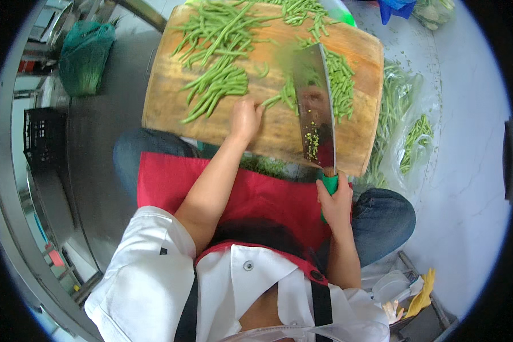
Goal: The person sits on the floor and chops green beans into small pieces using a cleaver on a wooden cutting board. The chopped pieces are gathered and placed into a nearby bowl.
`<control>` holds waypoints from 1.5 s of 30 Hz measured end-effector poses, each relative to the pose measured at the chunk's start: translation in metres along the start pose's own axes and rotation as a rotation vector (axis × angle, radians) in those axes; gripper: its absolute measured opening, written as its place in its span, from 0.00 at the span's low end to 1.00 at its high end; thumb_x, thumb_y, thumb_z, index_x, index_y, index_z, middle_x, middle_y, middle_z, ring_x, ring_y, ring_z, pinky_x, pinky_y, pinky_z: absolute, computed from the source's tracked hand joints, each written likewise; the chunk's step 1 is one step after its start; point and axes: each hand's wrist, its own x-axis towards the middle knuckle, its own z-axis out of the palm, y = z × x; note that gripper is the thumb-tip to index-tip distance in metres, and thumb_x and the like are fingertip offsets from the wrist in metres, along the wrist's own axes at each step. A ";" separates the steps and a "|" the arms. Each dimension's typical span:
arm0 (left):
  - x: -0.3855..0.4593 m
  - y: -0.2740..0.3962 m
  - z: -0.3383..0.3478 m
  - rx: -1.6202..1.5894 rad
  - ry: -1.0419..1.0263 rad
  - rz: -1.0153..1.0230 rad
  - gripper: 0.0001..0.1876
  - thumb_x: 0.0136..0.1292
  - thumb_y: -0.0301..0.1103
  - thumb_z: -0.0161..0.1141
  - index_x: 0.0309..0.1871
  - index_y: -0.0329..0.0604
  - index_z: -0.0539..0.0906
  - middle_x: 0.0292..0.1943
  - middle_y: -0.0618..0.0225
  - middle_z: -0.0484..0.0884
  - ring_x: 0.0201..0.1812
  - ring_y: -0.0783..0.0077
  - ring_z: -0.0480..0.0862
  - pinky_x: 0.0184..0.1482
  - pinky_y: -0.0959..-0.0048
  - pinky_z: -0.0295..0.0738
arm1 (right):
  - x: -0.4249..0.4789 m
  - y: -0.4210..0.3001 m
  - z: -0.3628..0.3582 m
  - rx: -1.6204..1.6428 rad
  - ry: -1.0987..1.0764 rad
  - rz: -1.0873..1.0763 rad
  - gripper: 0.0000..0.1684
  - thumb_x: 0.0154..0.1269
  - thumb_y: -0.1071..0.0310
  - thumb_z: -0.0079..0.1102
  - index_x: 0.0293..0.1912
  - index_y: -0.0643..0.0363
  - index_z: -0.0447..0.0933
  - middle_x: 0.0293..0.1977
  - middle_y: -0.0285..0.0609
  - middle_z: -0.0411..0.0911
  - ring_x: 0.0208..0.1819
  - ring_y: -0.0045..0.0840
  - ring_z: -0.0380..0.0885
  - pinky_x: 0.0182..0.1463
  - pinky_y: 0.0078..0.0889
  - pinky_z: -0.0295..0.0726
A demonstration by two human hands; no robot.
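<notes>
My right hand (337, 199) grips the green handle of a broad cleaver (318, 107), its blade tilted over the right part of a wooden cutting board (188, 102). Green bits cling to the blade. Cut green bean pieces (342, 85) lie beside and partly behind it. My left hand (245, 117) rests near the board's front edge, fingers curled, at the end of a bunch of whole green beans (218, 87); a few beans lie by its fingertips, and whether it holds any cannot be told. A larger heap of long beans (222, 28) covers the upper left of the board.
Clear plastic bags of green beans (395, 128) lie on the floor right of the board. A green bag of vegetables (86, 57) and a black crate (45, 134) are at the left. My knees flank the board's near edge. Yellow gloves (422, 295) hang at lower right.
</notes>
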 end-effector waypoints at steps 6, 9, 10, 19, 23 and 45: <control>-0.016 -0.027 0.003 0.016 0.014 0.102 0.05 0.49 0.26 0.61 0.30 0.37 0.83 0.32 0.54 0.79 0.36 0.50 0.78 0.40 0.59 0.73 | -0.019 0.008 0.025 -0.214 -0.032 -0.254 0.15 0.57 0.70 0.58 0.44 0.61 0.69 0.31 0.58 0.77 0.35 0.53 0.76 0.34 0.47 0.75; -0.020 -0.030 0.006 -0.024 0.060 0.107 0.04 0.49 0.25 0.60 0.29 0.37 0.83 0.31 0.54 0.78 0.37 0.50 0.78 0.40 0.59 0.73 | -0.027 0.004 0.029 -0.343 -0.086 -0.216 0.15 0.57 0.70 0.58 0.43 0.61 0.68 0.31 0.59 0.76 0.35 0.53 0.76 0.34 0.50 0.74; -0.021 -0.029 0.007 -0.042 0.066 0.103 0.04 0.49 0.25 0.59 0.29 0.37 0.83 0.31 0.54 0.78 0.37 0.51 0.78 0.40 0.59 0.73 | -0.028 0.007 0.031 -0.366 -0.073 -0.225 0.15 0.57 0.69 0.58 0.43 0.61 0.67 0.31 0.60 0.76 0.34 0.54 0.76 0.34 0.51 0.74; -0.022 -0.031 0.010 0.001 0.046 0.148 0.03 0.48 0.23 0.57 0.26 0.37 0.81 0.32 0.54 0.78 0.38 0.50 0.77 0.41 0.59 0.73 | -0.039 0.006 0.052 -0.543 -0.148 -0.151 0.17 0.55 0.71 0.57 0.41 0.65 0.62 0.28 0.64 0.75 0.31 0.55 0.76 0.34 0.53 0.76; -0.027 -0.022 0.010 0.050 0.028 0.156 0.06 0.46 0.21 0.61 0.30 0.35 0.82 0.32 0.52 0.79 0.36 0.49 0.78 0.41 0.59 0.73 | -0.027 0.014 0.056 -0.569 -0.137 -0.119 0.17 0.56 0.70 0.58 0.41 0.65 0.62 0.29 0.64 0.75 0.31 0.54 0.76 0.32 0.53 0.75; 0.039 0.034 0.040 0.309 -0.229 0.378 0.70 0.22 0.68 0.70 0.72 0.58 0.44 0.72 0.57 0.35 0.69 0.36 0.36 0.67 0.40 0.32 | 0.046 0.030 0.054 -0.001 0.400 0.061 0.17 0.57 0.73 0.55 0.44 0.70 0.63 0.32 0.59 0.70 0.35 0.48 0.71 0.42 0.42 0.69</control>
